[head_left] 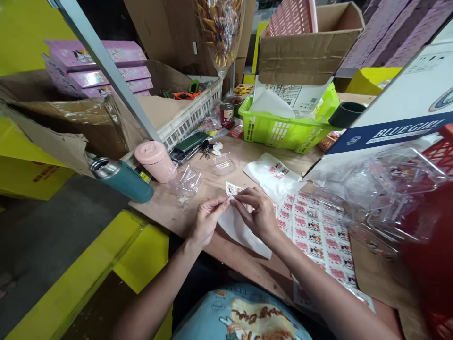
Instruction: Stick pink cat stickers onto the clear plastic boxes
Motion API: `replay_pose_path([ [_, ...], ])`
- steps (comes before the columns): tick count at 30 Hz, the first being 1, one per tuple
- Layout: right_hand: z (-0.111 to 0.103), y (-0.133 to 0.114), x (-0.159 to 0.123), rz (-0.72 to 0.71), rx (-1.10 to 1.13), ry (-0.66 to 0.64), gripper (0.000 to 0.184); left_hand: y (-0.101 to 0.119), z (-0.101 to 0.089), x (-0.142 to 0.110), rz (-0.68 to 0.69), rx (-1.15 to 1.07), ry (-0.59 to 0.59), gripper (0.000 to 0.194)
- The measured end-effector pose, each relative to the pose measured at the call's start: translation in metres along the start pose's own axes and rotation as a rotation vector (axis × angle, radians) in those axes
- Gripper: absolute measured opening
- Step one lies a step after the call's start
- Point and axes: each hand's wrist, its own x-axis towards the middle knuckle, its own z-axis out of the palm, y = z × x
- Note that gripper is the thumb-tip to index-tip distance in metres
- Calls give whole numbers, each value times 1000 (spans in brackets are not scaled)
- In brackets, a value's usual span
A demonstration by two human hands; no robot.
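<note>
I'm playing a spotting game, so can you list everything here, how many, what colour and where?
Backing sheet: one, white, front middle
Sticker sheets: several, white with pink and orange, right
Clear plastic packs: many, see-through, mostly right
Lidded cup: one, pink, left
Bottle: one, teal, left
Keys: one bunch, silver, middle
Can: one, red, back middle
Slotted basket: one, lime green, back
Cup: one, dark green, back right
BLUE GIRL box: one, white and blue, right
Flat boxes: one stack, purple, back left
Cardboard boxes: several, brown, back
Table: one, brown, underneath
Left hand, right hand: pinching the backing sheet
</note>
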Motion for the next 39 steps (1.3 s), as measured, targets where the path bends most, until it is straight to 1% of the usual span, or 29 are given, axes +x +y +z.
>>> replay_pose_path([
  [3, 4, 2, 1, 156, 241, 20, 24, -4, 6, 0, 6, -17, 12, 20],
  [6, 2, 11, 5, 223, 301, 59, 31, -8, 4, 2, 9, 14, 17, 24],
  [8, -7, 22, 10, 257, 309, 122, 33, -11, -6, 6, 28, 131, 34, 26],
  [9, -14, 27, 13, 268, 303, 167, 33, -12, -12, 8, 68, 242, 61, 26],
  [10, -22, 31, 16, 273, 291, 216, 32, -13, -17, 10, 141, 386, 104, 26],
  [12, -35, 37, 21, 257, 248, 308, 30, -12, -20, 14, 352, 690, 204, 28],
  [13, -41, 36, 23, 239, 219, 347, 28, -11, -17, 16, 449, 796, 227, 31],
  [14, -44, 34, 23, 219, 193, 384, 25, -9, -10, 17, 507, 835, 212, 35],
  [15, -44, 31, 23, 187, 154, 404, 22, -6, -1, 18, 508, 796, 154, 38],
  [16, -44, 26, 21, 139, 93, 392, 20, -4, 10, 19, 447, 689, 58, 39],
  [17, -42, 20, 18, 74, 11, 348, 18, -1, 21, 21, 346, 533, -52, 40],
  [18, -40, 15, 15, 0, -79, 269, 16, 2, 31, 23, 233, 359, -147, 40],
  [19, -38, 10, 11, -69, -162, 168, 14, 4, 39, 25, 131, 197, -207, 41],
  [20, -38, 7, 7, -116, -217, 66, 13, 7, 43, 26, 51, 69, -229, 41],
  [21, -39, 5, 4, -127, -226, -13, 16, 8, 46, 27, -4, -19, -219, 41],
  [22, -42, 5, 3, -94, -185, -49, 23, 10, 45, 26, -34, -72, -192, 40],
  [24, -50, 8, 4, 35, -46, -34, 40, 10, 41, 21, -69, -106, -156, 38],
  [25, -54, 12, 6, 93, 22, -13, 44, 10, 39, 17, -81, -101, -176, 38],
  [27, -63, 19, 13, 140, 109, 12, 37, 8, 35, 11, -91, -54, -285, 40],
  [28, -66, 22, 17, 132, 125, 24, 32, 8, 33, 11, -76, -6, -336, 41],
  [29, -69, 24, 20, 119, 130, 59, 30, 8, 32, 14, -30, 66, -347, 43],
  [30, -72, 25, 22, 110, 133, 130, 29, 9, 30, 20, 56, 167, -306, 45],
  [32, -78, 24, 23, 114, 149, 331, 21, 15, 27, 45, 277, 450, -104, 50],
  [33, -80, 23, 23, 123, 165, 411, 17, 20, 25, 62, 354, 597, 1, 50],
  [34, -81, 20, 22, 134, 190, 450, 15, 25, 24, 80, 389, 720, 75, 47],
  [35, -81, 17, 20, 145, 221, 440, 16, 29, 24, 99, 369, 804, 98, 41],
  [36, -81, 13, 17, 156, 256, 391, 19, 33, 24, 116, 330, 839, 97, 32],
  [38, -79, 7, 10, 193, 337, 274, 30, 38, 28, 140, 252, 818, 67, 12],
  [39, -79, 4, 5, 226, 385, 230, 36, 39, 30, 145, 234, 784, 56, 7],
])
